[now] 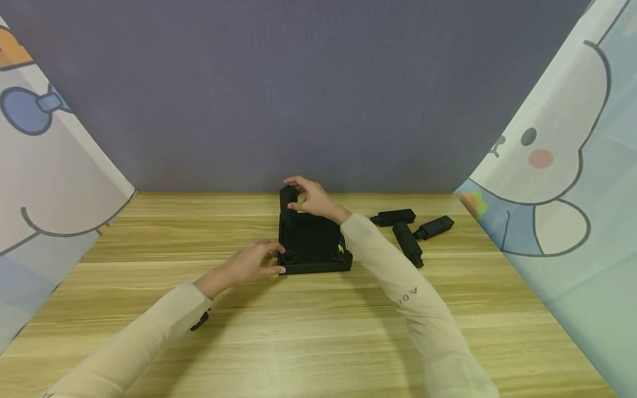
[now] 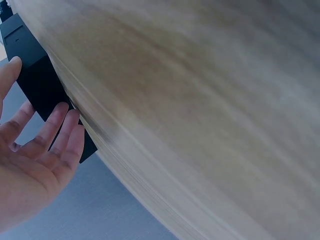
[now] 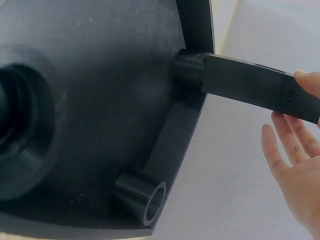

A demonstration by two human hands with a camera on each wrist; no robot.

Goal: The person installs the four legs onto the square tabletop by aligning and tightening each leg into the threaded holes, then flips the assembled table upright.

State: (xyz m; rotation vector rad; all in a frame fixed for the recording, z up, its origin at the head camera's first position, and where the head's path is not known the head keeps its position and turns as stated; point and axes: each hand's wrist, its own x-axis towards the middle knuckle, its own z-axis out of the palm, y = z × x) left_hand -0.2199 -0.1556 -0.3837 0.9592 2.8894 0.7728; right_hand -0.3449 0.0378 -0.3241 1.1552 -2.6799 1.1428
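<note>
A black square base [image 1: 312, 237] with raised edges lies on the table, with hollow round sockets [image 3: 156, 202] in its corners. At its far left corner a black square-sided leg [image 1: 288, 207] stands upright, its round end at the corner socket in the right wrist view. My right hand [image 1: 312, 198] holds this leg near its top, thumb [image 3: 309, 82] on one side and fingers below. My left hand [image 1: 251, 262] grips the base's near left corner, thumb at the front wall and fingers along the side. The palm faces the corner in the left wrist view.
Three loose black legs lie right of the base: one leg [image 1: 396, 217] at the back, another leg [image 1: 408, 243] slanting toward me, a third leg [image 1: 436, 226] farther right. A grey panel [image 1: 308, 99] rises behind the table [image 1: 318, 331]. Printed cartoon sheets [image 1: 557, 166] flank it.
</note>
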